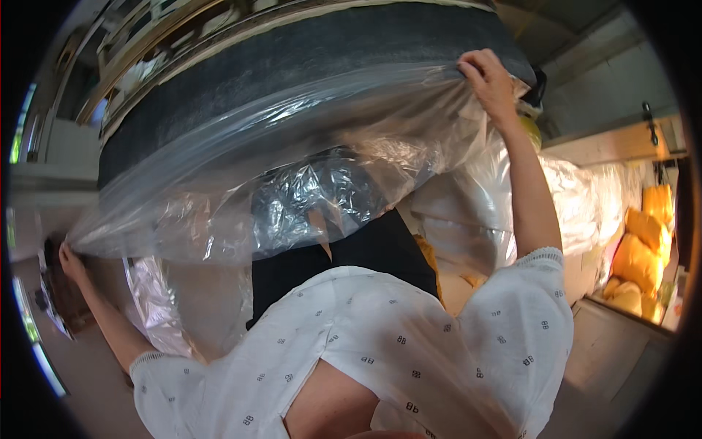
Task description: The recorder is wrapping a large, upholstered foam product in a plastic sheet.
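A wide sheet of clear plastic film [241, 161] is stretched between my two hands in front of me. My left hand [72, 263], far out at the left, is closed on one corner of it. Higher up on the right, my right hand [485, 79] pinches the other end beside the edge of a long dark grey padded piece [292, 55], which looks like the back of a sofa. The film's upper edge runs along this dark piece, and its lower part hangs loosely in folds over my black trousers [373, 256].
Behind the dark piece are wooden slats or frames [157, 44]. More crumpled plastic wrapping [578, 197] covers something at the right. Orange-yellow bags or cushions [642, 256] lie in a lit spot at the far right. Shiny plastic [153, 300] also hangs at the lower left.
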The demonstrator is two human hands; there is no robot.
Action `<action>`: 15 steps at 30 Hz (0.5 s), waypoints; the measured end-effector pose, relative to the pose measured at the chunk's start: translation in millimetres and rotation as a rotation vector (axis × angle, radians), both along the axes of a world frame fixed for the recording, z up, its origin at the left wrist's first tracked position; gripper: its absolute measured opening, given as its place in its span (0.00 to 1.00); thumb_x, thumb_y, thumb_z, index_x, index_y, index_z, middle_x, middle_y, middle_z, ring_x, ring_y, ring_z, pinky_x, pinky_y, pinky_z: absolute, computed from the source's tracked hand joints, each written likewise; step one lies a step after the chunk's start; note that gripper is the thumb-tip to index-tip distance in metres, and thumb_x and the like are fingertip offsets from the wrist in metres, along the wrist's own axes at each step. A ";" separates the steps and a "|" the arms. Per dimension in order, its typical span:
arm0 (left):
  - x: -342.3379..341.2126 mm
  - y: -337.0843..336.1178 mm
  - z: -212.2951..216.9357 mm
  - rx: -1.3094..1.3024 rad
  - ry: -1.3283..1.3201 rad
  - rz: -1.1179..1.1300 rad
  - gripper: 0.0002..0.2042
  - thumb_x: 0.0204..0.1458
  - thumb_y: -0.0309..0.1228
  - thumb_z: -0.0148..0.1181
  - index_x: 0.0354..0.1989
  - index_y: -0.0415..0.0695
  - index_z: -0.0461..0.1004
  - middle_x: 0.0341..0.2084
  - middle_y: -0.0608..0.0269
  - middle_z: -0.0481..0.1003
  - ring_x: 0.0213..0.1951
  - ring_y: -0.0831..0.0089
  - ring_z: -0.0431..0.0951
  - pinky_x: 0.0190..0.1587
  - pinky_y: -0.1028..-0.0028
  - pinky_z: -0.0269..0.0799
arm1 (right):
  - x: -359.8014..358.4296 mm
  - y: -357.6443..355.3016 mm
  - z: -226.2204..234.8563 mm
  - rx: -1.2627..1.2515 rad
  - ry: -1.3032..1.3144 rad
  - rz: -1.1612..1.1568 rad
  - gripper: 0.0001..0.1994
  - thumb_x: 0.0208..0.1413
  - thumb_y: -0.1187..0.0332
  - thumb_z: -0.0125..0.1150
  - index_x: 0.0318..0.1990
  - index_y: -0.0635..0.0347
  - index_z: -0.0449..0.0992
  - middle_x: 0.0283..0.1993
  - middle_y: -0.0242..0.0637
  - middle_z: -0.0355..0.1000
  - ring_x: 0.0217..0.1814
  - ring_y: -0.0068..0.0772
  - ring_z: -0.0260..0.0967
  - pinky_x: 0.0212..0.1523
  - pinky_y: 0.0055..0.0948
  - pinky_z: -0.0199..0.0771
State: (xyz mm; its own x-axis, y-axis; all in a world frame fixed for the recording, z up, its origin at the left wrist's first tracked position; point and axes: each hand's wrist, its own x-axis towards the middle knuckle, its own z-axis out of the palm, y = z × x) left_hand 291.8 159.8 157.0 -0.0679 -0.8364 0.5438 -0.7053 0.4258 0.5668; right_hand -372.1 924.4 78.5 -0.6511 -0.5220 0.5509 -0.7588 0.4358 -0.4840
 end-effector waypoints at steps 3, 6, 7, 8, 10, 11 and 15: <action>-51.8 24.1 -10.6 0.070 -0.107 -0.099 0.17 0.56 0.39 0.46 0.44 0.40 0.73 0.37 0.58 0.75 0.40 0.70 0.73 0.47 0.70 0.67 | -53.2 8.2 24.8 -0.102 0.110 -0.103 0.10 0.56 0.65 0.52 0.40 0.60 0.73 0.40 0.38 0.70 0.45 0.34 0.67 0.50 0.26 0.63; -158.3 49.7 -18.6 0.216 0.728 -0.105 0.13 0.54 0.38 0.46 0.32 0.43 0.74 0.25 0.65 0.70 0.26 0.73 0.69 0.30 0.69 0.66 | -98.6 13.1 108.5 -0.183 0.076 -0.369 0.14 0.58 0.63 0.49 0.42 0.65 0.72 0.43 0.38 0.70 0.45 0.29 0.67 0.49 0.28 0.65; -174.2 41.3 -21.4 0.322 0.858 -0.235 0.11 0.53 0.38 0.48 0.27 0.45 0.72 0.23 0.67 0.67 0.23 0.77 0.67 0.26 0.70 0.64 | -125.8 21.1 112.2 -0.473 -0.131 -0.254 0.16 0.57 0.62 0.48 0.42 0.68 0.71 0.42 0.41 0.70 0.45 0.32 0.67 0.49 0.29 0.65; -225.8 93.5 -16.0 0.290 0.625 -0.164 0.15 0.55 0.40 0.45 0.23 0.44 0.70 0.21 0.64 0.66 0.25 0.73 0.67 0.27 0.67 0.63 | -135.0 18.0 116.8 -0.435 -0.200 -0.241 0.18 0.58 0.59 0.47 0.43 0.69 0.69 0.42 0.45 0.71 0.45 0.38 0.68 0.48 0.31 0.65; -231.4 65.6 -51.0 -0.169 -0.115 -0.004 0.17 0.56 0.38 0.37 0.32 0.37 0.70 0.30 0.49 0.72 0.37 0.51 0.71 0.41 0.59 0.65 | -168.0 -4.3 77.0 0.003 0.184 -0.467 0.19 0.60 0.57 0.44 0.44 0.66 0.69 0.44 0.47 0.70 0.46 0.43 0.68 0.48 0.32 0.64; -246.5 33.9 -80.1 -0.266 -0.285 -0.070 0.17 0.56 0.36 0.36 0.35 0.38 0.71 0.36 0.45 0.71 0.42 0.49 0.70 0.47 0.61 0.64 | -210.9 26.9 31.9 0.136 0.222 -0.256 0.18 0.60 0.57 0.45 0.45 0.64 0.69 0.45 0.48 0.70 0.47 0.41 0.68 0.48 0.32 0.64; -293.0 43.0 -103.2 0.010 0.316 -0.155 0.11 0.51 0.36 0.52 0.34 0.40 0.74 0.25 0.63 0.76 0.30 0.76 0.75 0.36 0.77 0.68 | -230.3 8.7 -29.8 -0.069 -0.014 -0.365 0.18 0.56 0.57 0.52 0.42 0.64 0.73 0.40 0.40 0.73 0.41 0.34 0.68 0.45 0.29 0.66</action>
